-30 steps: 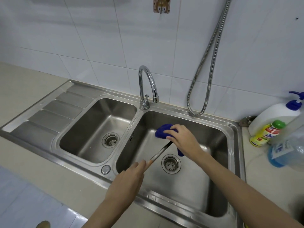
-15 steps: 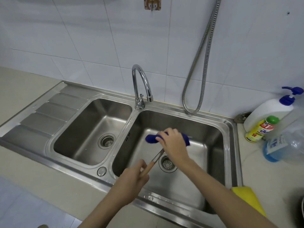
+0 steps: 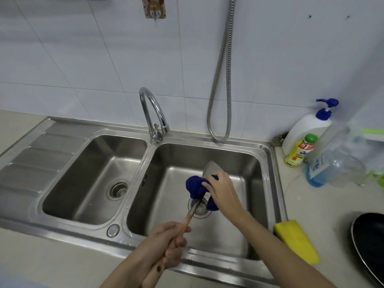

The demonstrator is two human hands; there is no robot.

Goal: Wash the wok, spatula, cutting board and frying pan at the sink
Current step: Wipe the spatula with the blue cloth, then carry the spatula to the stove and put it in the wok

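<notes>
Since a moment ago the right hand [image 3: 223, 190] has slid its dark blue scrubbing cloth [image 3: 196, 187] down off the blade, so the grey metal blade of the wooden-handled spatula [image 3: 209, 168] now shows bare at the hand's 12 o'clock. That hand pinches the cloth around the spatula's neck, over the drain of the right basin of the stainless steel double sink [image 3: 268, 163]. The left hand [image 3: 166, 244], at 7 o'clock from the right, grips the wooden handle. A yellow sponge [image 3: 296, 241] lies on the rim at 4 o'clock, and the black frying pan [image 3: 369, 244] sits beyond it on the counter
</notes>
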